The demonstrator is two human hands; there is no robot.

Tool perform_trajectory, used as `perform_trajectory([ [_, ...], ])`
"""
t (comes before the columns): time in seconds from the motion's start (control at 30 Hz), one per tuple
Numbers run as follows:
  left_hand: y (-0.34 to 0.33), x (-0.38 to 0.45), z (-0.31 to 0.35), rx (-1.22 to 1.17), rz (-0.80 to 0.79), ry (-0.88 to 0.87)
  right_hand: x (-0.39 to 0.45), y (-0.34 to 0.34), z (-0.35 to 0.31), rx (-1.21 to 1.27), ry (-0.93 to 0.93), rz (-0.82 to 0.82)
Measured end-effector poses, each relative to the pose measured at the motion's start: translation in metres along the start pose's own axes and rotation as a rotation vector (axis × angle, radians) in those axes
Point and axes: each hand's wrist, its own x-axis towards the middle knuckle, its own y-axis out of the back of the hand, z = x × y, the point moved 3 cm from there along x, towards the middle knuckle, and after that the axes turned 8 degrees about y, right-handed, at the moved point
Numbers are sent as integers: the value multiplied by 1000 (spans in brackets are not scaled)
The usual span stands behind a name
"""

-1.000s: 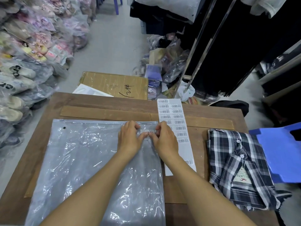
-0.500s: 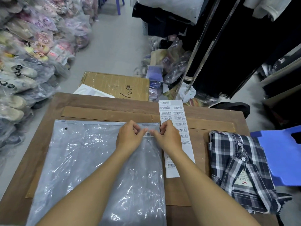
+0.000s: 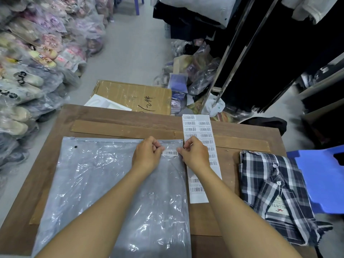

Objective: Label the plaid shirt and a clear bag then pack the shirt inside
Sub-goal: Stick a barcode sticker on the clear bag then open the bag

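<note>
Tabletop bag (image 3: 93,183): hands (image 3: 147,155) cover label (image 3: 170,153) ends.

Your hands have drawn apart, so the barcode label (image 3: 170,153) now shows in full on the clear bag (image 3: 104,183); your left hand (image 3: 147,155) and right hand (image 3: 195,154) curl at its two ends.

Both bare forearms are reaching forward and angling in toward each other. The left hand (image 3: 148,155) is sitting knuckles-up with its fingers curled under, thumb pointing at the right hand (image 3: 195,154), which is mirroring it. Fingertips are facing across a small gap, probably pressing down, hard to tell.
</note>
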Motion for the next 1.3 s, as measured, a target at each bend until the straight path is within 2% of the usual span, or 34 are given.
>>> perform_trajectory([
  [0.1,2,-3,1,36,-18,-76,-5,5,-10,-102,81,-5],
  [0.2,6,-8,0,67,-51,-177,-3,11,-32,-320,349,-17],
  [0.27,10,-12,0,91,-86,-235,2,5,-51,-423,518,-128],
  [0.37,21,-20,-5,45,-93,-266,10,-14,-68,-517,574,-313],
  [0.47,36,-25,-12,-36,9,-165,14,-26,-76,-607,571,-329],
  [0.57,57,-28,-13,-54,130,19,17,-29,-81,-452,485,-332],
  [0.67,75,-22,-4,-86,178,132,20,-23,-89,-222,426,-248],
  [0.87,89,-3,40,-164,160,137,10,4,-97,13,334,-162],
  [0.97,90,2,64,-213,127,210,-9,11,-92,98,368,-150],
  [1.13,82,0,86,52,161,221,-50,6,-94,47,572,-274],
  [1.23,78,-6,85,150,173,197,-60,1,-89,117,531,-342],
  [1.3,79,-8,79,108,164,209,-62,-1,-84,233,433,-396],
])
